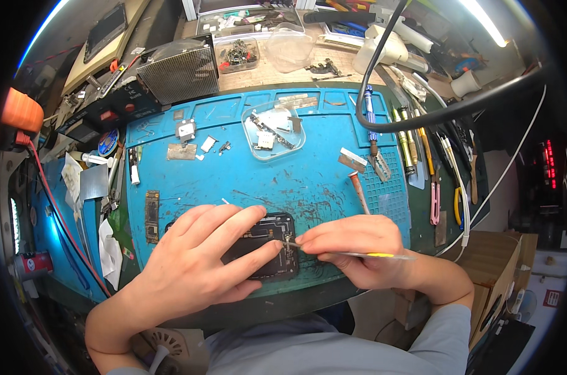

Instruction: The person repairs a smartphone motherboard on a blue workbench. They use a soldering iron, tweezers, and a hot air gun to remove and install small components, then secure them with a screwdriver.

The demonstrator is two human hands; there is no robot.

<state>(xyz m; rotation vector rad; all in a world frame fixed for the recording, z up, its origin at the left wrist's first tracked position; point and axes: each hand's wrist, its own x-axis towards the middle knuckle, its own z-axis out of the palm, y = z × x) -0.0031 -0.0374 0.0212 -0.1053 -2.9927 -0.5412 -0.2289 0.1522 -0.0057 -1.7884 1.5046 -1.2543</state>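
An opened black phone housing (276, 267) lies on the blue work mat, its inner parts showing. My left hand (214, 256) reaches over it and holds it steady, the fingers spread from its far edge to its near edge. The index fingertip presses near the right end, and the palm hides the housing's left part. My right hand (361, 247) pinches slim metal tweezers (339, 253), which have a yellow mark on the shaft. Their tip meets the right end of the housing, close to my left index finger; what lies at the tip is too small to tell.
A clear plastic box (274, 134) of small parts stands on the mat (202, 172). A circuit board (152, 215) lies left, a red-handled tool (359, 192) right. Screwdrivers (403, 140) and pliers (458, 206) line the right side. A black cable (439, 122) arches over the far right.
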